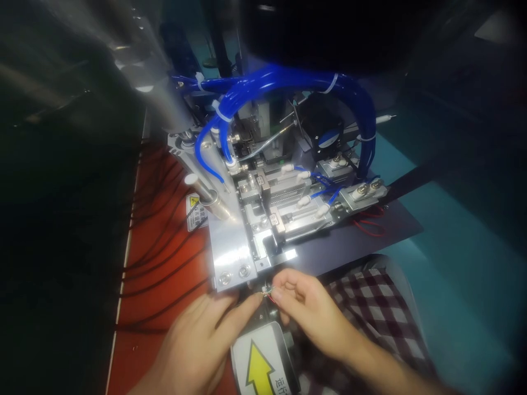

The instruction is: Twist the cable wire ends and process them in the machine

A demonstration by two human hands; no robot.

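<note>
Just in front of the machine's metal plate point(233, 255), a small white connector point(265, 289) with thin coloured wires point(270, 297) lies between my hands. My left hand point(201, 334) reaches in from the left, its thumb tip touching the connector and its other fingers partly hidden at the plate's edge. From the right, my right hand point(307, 307) has its thumb and index finger pinched on the thin wires beside the connector.
Behind my hands stands a machine with pneumatic cylinders point(296, 192) and a thick bundle of blue tubes point(288, 79). A sign with a yellow arrow point(259, 365) is below. Black cables cross the red surface point(160, 241) at the left. Checkered cloth point(379, 307) shows at the right.
</note>
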